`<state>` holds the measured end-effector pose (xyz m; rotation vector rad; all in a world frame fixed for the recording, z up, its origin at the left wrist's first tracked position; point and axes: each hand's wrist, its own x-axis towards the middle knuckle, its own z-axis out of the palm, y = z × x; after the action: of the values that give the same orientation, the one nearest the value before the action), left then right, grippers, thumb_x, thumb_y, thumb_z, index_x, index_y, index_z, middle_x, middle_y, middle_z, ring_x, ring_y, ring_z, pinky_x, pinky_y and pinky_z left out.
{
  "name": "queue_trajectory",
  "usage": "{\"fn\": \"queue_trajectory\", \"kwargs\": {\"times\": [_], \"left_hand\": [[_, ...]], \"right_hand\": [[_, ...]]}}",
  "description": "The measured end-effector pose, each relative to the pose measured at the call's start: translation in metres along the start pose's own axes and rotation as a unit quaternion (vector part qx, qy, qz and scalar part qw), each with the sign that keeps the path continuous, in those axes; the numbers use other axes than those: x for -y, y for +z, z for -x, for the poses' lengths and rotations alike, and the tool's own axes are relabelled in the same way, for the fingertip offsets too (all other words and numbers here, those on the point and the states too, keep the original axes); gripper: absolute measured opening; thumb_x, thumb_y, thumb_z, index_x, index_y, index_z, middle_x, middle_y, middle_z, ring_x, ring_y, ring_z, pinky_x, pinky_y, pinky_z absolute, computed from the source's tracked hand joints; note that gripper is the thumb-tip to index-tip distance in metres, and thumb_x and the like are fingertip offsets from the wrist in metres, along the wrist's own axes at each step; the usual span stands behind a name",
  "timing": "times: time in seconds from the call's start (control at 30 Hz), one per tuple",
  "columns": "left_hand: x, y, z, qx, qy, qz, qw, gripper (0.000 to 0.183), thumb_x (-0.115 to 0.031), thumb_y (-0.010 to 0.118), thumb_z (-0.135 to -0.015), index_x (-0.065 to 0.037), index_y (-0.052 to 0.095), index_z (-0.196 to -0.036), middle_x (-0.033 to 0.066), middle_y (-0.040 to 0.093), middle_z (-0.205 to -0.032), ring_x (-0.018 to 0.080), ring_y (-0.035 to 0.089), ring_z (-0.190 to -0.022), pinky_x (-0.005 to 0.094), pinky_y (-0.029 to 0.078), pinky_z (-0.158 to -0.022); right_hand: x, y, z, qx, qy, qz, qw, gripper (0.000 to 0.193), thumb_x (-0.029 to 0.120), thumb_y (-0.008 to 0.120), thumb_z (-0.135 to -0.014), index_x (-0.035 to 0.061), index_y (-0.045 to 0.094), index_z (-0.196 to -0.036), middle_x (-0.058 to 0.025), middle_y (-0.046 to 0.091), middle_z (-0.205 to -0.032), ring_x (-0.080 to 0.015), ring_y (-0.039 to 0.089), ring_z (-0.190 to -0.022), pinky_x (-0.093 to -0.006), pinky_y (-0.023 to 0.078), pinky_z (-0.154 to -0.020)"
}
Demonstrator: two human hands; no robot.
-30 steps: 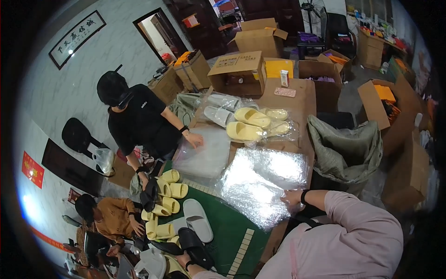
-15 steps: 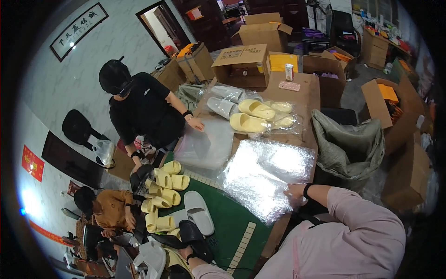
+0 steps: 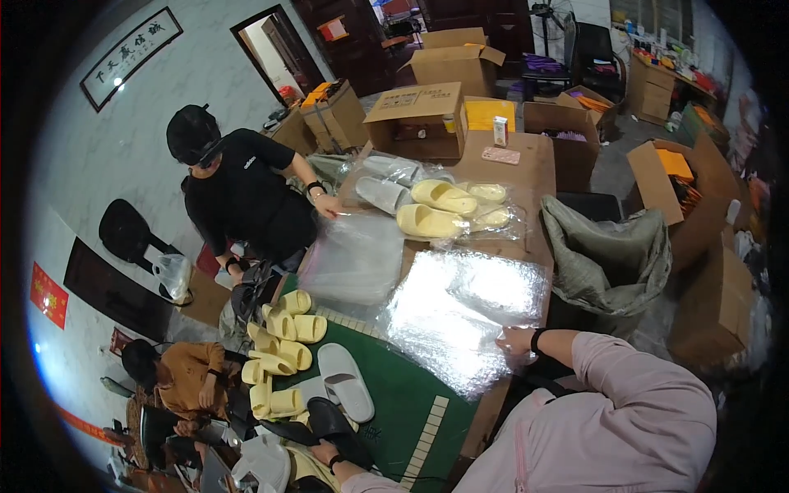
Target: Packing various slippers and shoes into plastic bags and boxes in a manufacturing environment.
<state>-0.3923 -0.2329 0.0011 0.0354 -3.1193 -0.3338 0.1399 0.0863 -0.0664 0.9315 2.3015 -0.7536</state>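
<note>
At the lower middle, my left hand [image 3: 325,451] is closed on a black slipper [image 3: 335,429], one of a pair lying over other slippers; part of the fingers is hidden. My right hand [image 3: 515,340] grips the right edge of a shiny clear plastic bag [image 3: 436,316], which lies flat with others on the table. Left of my left hand are pale yellow slippers [image 3: 283,355] in a cluster and a light grey slipper [image 3: 346,383] on a green mat [image 3: 403,386].
Across the table a person in black [image 3: 246,181] touches a stack of clear bags [image 3: 362,259]. Bagged yellow slippers [image 3: 436,220] and a phone [image 3: 500,155] lie at the far side. A grey-green sack [image 3: 608,259] stands at right, with open cartons [image 3: 419,115] behind.
The view has shifted slightly. My left hand and the black slippers have moved a little to the left; my right hand stays at the bag's edge. The person opposite has straightened slightly.
</note>
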Motion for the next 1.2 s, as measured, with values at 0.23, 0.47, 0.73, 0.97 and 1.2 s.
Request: {"fn": "queue_trajectory", "kwargs": {"times": [0.23, 0.47, 0.73, 0.97, 1.2], "left_hand": [[0.038, 0.025, -0.032, -0.126, -0.099, 0.245, 0.956, 0.049, -0.026, 0.048, -0.09, 0.008, 0.041, -0.124, 0.028, 0.054, -0.114, 0.0406, 0.055, -0.102, 0.0457, 0.044, -0.088], [0.019, 0.024, 0.007, -0.161, -0.127, 0.321, 0.925, 0.047, -0.023, 0.052, -0.088, 0.009, 0.043, -0.122, 0.0304, 0.053, -0.112, 0.041, 0.057, -0.092, 0.0448, 0.047, -0.084], [-0.051, -0.014, 0.105, 0.026, -0.034, 0.551, 0.833, 0.048, -0.021, 0.053, -0.087, 0.009, 0.042, -0.122, 0.0271, 0.054, -0.11, 0.0377, 0.057, -0.091, 0.0443, 0.05, -0.081], [-0.178, -0.136, 0.264, 0.24, 0.104, 0.749, 0.609, 0.03, -0.009, 0.051, -0.084, 0.002, 0.046, -0.112, 0.014, 0.056, -0.105, 0.0254, 0.058, -0.092, 0.0373, 0.049, -0.079], [-0.256, -0.075, 0.316, 0.474, 0.021, 0.706, 0.525, 0.023, -0.012, 0.054, -0.086, -0.002, 0.051, -0.107, 0.0089, 0.059, -0.1, 0.02, 0.058, -0.09, 0.0319, 0.049, -0.08]], "right_hand": [[0.015, -0.013, 0.01, -0.038, -0.051, -0.004, 0.998, 0.068, 0.025, 0.052, -0.078, 0.0234, 0.025, -0.14, -0.0346, 0.023, -0.137, -0.0478, 0.038, -0.12, -0.0445, 0.035, -0.1], [0.017, -0.01, 0.007, -0.015, -0.018, 0.014, 1.0, 0.077, 0.032, 0.059, -0.075, 0.0254, 0.021, -0.142, -0.0329, 0.017, -0.141, -0.0463, 0.033, -0.124, -0.0431, 0.035, -0.101], [0.004, -0.003, 0.012, -0.037, -0.027, 0.033, 0.998, 0.075, 0.026, 0.058, -0.074, 0.0229, 0.026, -0.141, -0.0316, 0.022, -0.14, -0.0445, 0.042, -0.118, -0.0459, 0.043, -0.09], [-0.007, 0.001, 0.007, -0.057, -0.063, -0.011, 0.996, 0.063, 0.038, 0.048, -0.08, 0.0185, 0.029, -0.138, -0.0398, 0.029, -0.131, -0.0484, 0.033, -0.123, -0.0472, 0.032, -0.101], [-0.012, -0.007, 0.012, 0.004, -0.114, 0.037, 0.993, 0.071, 0.035, 0.048, -0.083, 0.0112, 0.018, -0.142, -0.0371, 0.02, -0.137, -0.0525, 0.022, -0.127, -0.0523, 0.026, -0.103]]}}
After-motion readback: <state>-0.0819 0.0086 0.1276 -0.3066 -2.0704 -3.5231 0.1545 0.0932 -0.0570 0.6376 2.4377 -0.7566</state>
